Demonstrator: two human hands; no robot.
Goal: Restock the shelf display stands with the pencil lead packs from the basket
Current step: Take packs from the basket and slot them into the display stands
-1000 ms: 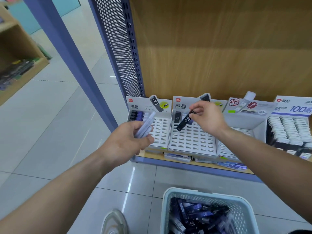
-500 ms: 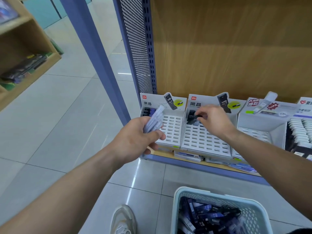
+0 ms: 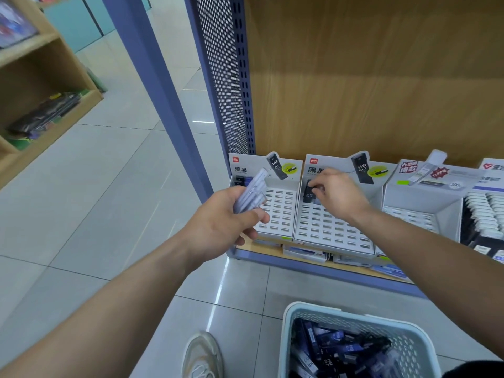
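The left hand (image 3: 226, 222) is clenched round a bundle of pale packs (image 3: 252, 192), thumb across the front, held in front of the 1st stand (image 3: 278, 214) at the shelf's left end; the bundle tilts up and to the right, its tips over the stand's header card; the right hand (image 3: 338, 195) pinches 1 black pack (image 3: 309, 190) between thumb and fingertips at the top-left corner of the 2nd stand (image 3: 324, 230), the pack roughly upright at the slotted tray; whether it is seated in a slot I cannot tell; most of the white slots in both stands show bare; a few dark packs (image 3: 240, 180) sit in the top-left corner of the 1st stand; the 3rd stand (image 3: 420, 197) is just right of the 2nd, and further right rows of white-capped packs (image 3: 485, 211) fill another display; the stands rest on the shelf (image 3: 313, 264), a low wooden board with a blue edge, below a wooden back panel; the basket (image 3: 287, 339), pale blue and meshed, stands on the tiled floor near the shelf and holds a heap of dark packs (image 3: 338, 347); a shoe (image 3: 201, 356) shows just left of it.
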